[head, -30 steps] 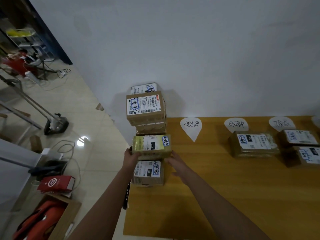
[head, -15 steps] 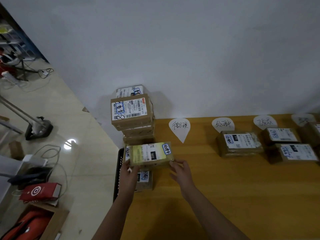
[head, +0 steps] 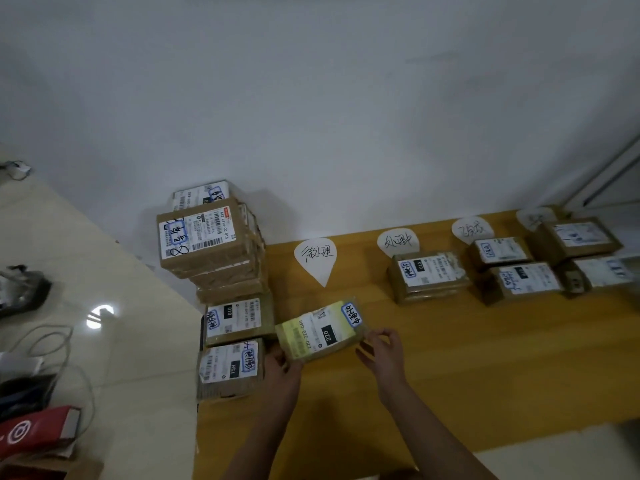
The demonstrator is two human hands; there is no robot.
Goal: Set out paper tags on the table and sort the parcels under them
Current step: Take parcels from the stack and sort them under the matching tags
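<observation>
A: Yellow parcel at lower centre — our left hand grips one corner, our right hand seems to pinch the other.
B: Corner holds only; we could drop it.

The yellow-green parcel has a label with "220" in white on black, beside a line that starts "220-220". From it, the lower brown parcel at 8 o'clock shows "15H". The upper brown parcel at 9 o'clock shows "010", and the top box of the stack at 10 o'clock "L714-00 015". The taped parcel at 2 o'clock shows "020". The first paper tag at 12 o'clock, the second paper tag at 1 and the third paper tag at 2 bear handwritten Chinese; the second looks like "处理中".
</observation>
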